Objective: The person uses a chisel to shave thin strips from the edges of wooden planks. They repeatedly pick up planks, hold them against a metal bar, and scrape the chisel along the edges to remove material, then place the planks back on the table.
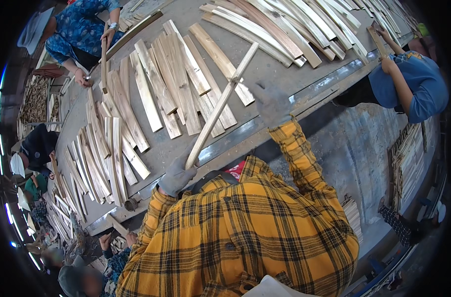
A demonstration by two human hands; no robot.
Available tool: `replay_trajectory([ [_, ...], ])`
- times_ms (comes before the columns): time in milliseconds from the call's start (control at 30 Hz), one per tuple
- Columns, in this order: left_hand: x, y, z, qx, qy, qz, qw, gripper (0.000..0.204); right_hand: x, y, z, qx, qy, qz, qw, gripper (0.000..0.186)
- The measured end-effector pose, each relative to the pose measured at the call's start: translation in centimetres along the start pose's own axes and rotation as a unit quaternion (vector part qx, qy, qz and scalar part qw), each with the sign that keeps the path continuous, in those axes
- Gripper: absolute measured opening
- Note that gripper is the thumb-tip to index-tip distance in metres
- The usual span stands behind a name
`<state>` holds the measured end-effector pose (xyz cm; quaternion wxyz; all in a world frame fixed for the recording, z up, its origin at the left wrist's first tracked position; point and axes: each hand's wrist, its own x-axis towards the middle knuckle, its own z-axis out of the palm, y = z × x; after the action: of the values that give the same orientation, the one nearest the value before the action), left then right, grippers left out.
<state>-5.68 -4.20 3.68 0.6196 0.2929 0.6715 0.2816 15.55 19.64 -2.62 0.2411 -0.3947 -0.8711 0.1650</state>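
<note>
My left hand (176,177), in a grey glove, is closed around the near end of a long narrow wooden slat (214,115). The slat slants up and to the right above the table, with a dark knot near its middle. My right hand (274,102), also gloved in grey, is to the right of the slat and apart from it. It is blurred, but its fingers look stretched out with nothing in them. Beneath and beyond the slat, several loose wooden boards (175,74) lie on the grey table (265,74).
More slats lie in a row at the far right (304,29) and at the left (94,163). A metal strip (230,147) runs along the table's near edge. Co-workers handle wood at the far left (82,29), right (408,79) and lower left (82,277).
</note>
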Motion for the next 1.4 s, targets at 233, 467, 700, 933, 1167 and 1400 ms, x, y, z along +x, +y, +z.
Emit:
replay_trajectory([
  [233, -0.1, -0.5, -0.6, -0.350, -0.106, -0.100, 0.925, 0.052, -0.2, 0.4, 1.3, 0.470, -0.034, 0.060, 0.880, 0.026],
  [467, 0.4, -3.1, -0.9, -0.435, -0.130, -0.102, 0.885, 0.051, -0.8, -0.7, 1.6, 0.517, -0.008, 0.355, 0.779, 0.013],
  [700, 3.5, -2.3, 0.2, -0.553, -0.118, -0.035, 0.824, 0.053, -0.5, 2.3, 3.9, 0.462, -0.019, 0.379, 0.801, 0.018],
  [933, 11.9, -5.9, 3.2, -0.744, -0.343, 0.053, 0.571, 0.048, -0.6, -5.1, 6.8, 0.559, -0.111, 0.385, 0.726, 0.042],
  [1167, 14.8, 2.0, 5.3, -0.475, -0.188, -0.022, 0.859, 0.051, 2.7, -2.8, 6.0, 0.686, -0.073, 0.401, 0.603, 0.048],
  [1400, 13.9, 3.2, 4.6, -0.383, -0.135, 0.061, 0.912, 0.048, 5.5, 4.3, 5.3, 0.801, -0.227, 0.251, 0.494, 0.060],
])
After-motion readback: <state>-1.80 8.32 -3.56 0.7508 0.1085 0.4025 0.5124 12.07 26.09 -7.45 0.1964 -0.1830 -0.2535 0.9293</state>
